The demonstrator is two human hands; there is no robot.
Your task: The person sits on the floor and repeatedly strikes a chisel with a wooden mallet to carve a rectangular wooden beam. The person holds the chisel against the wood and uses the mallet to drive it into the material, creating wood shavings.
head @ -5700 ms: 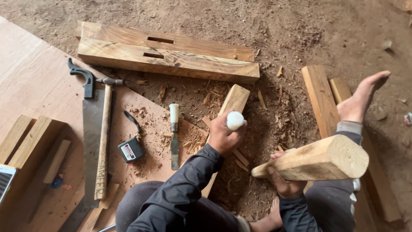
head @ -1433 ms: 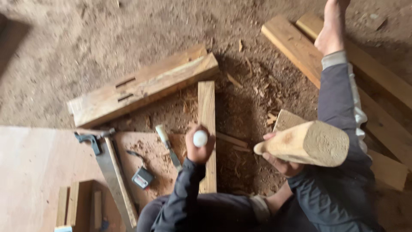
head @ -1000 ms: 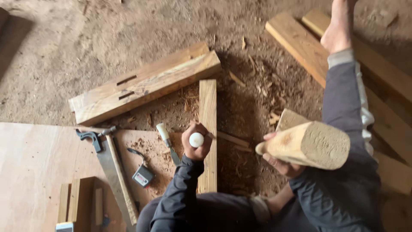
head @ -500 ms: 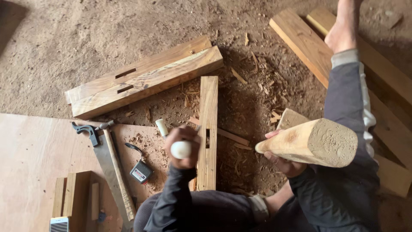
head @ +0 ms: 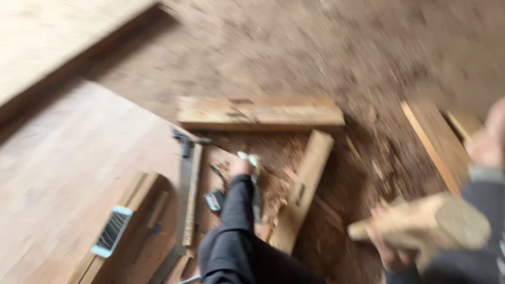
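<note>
The whole head view is motion-blurred. My left hand (head: 242, 167) reaches out over the plywood sheet (head: 79, 158), fingers closed at the white handle of a chisel (head: 251, 159) whose dark blade runs back along my sleeve. My right hand (head: 388, 253) grips the handle of a big wooden mallet (head: 436, 226) at the lower right, its round head pointing right. Between the two hands a narrow mortised plank (head: 305, 189) lies slanted on wood chips. Beyond it lies a thick beam (head: 258, 110) with slots cut in it.
A handsaw (head: 184, 210) and a hammer (head: 185, 143) lie on the plywood left of my arm, with a small tape measure (head: 214, 201) beside them. A wooden box (head: 131, 221) sits at the lower left. Planks (head: 431, 142) and my bare foot (head: 486, 142) are at right.
The camera has swung sharply, so everything sits lower and further right and is blurred. My left hand has moved forward and down to the plywood by the chips. The mallet stays in my right hand.
</note>
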